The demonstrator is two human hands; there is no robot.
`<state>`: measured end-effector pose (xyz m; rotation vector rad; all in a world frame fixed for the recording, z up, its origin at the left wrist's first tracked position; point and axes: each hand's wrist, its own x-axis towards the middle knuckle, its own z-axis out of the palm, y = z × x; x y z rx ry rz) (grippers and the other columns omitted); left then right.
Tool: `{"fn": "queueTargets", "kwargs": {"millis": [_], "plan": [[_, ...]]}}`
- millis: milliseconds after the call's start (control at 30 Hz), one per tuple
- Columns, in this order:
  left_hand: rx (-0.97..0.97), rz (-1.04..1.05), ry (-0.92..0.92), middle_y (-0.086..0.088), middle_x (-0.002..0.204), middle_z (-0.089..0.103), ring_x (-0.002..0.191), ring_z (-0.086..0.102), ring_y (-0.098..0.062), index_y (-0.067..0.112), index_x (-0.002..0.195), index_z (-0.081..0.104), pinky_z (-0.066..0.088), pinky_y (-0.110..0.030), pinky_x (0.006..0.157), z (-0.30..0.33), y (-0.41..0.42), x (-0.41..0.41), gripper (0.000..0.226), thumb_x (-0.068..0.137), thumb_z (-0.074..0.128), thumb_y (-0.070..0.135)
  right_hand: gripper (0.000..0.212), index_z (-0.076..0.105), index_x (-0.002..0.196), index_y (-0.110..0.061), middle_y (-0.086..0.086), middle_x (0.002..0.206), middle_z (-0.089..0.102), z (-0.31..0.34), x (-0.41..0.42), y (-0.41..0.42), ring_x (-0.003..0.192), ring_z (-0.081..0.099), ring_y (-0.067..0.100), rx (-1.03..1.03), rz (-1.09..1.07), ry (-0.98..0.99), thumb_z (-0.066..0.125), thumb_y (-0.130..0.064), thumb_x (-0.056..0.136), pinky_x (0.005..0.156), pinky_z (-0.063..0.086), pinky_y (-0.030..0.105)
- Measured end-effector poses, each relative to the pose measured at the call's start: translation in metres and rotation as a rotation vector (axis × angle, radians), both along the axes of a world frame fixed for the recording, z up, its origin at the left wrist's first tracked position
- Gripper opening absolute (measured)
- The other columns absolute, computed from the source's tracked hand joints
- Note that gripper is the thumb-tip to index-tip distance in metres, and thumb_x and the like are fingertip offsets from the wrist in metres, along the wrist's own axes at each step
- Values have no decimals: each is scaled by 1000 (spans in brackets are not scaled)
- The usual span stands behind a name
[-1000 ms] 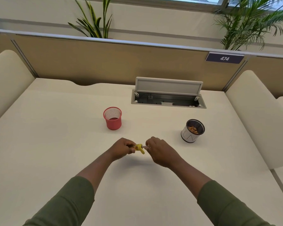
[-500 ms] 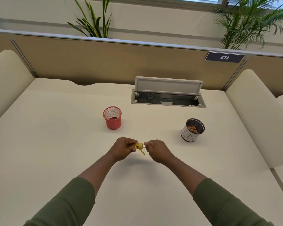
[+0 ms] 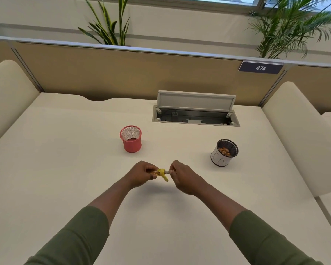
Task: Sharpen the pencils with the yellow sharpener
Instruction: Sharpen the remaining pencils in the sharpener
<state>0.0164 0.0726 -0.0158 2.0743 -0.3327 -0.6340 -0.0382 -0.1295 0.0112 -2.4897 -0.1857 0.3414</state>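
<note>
Above the middle of the cream table (image 3: 65,169), my left hand (image 3: 141,175) grips the small yellow sharpener (image 3: 161,172). A yellow curl of shaving (image 3: 166,178) hangs below it. My right hand (image 3: 183,177) pinches a pencil (image 3: 168,171) whose short grey bit shows between hand and sharpener, its tip inside the sharpener. Most of the pencil is hidden in my right hand.
A red mesh cup (image 3: 131,138) stands behind my left hand. A black-and-white cup (image 3: 224,153) with shavings inside stands at the right. An open cable hatch (image 3: 196,113) lies at the back. Cream side panels and a tan partition border the table.
My right hand has rolled slightly on the pencil, and the hanging shaving has shifted below the sharpener. Both hands stay in the same spot.
</note>
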Motion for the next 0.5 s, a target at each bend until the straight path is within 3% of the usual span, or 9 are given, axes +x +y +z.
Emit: {"fn": "queueTargets", "kwargs": {"millis": [167,333,500], "plan": [[-52,16,164,-3,60,51,55,39,-14,-3,81,69,34,-23,54,4,2,-3,17,72,58,6,16,59,104,-11,3,98,56,-8,-2,-10,79,48,13,-103,183,-352,49,-22,99,67,36,19],[-100,2,243,-6,64,52,55,37,-15,-10,78,63,32,-22,51,4,4,-5,25,71,52,11,27,66,101,-7,7,82,60,-8,-3,-16,72,54,20,-103,274,-559,47,-26,97,59,44,26],[-66,-42,228,-4,64,53,55,39,-14,-7,79,64,33,-22,52,5,2,-7,17,80,55,7,37,66,88,-7,5,70,55,-14,-2,-16,61,49,20,-176,292,-628,39,-30,100,55,34,25]]}}
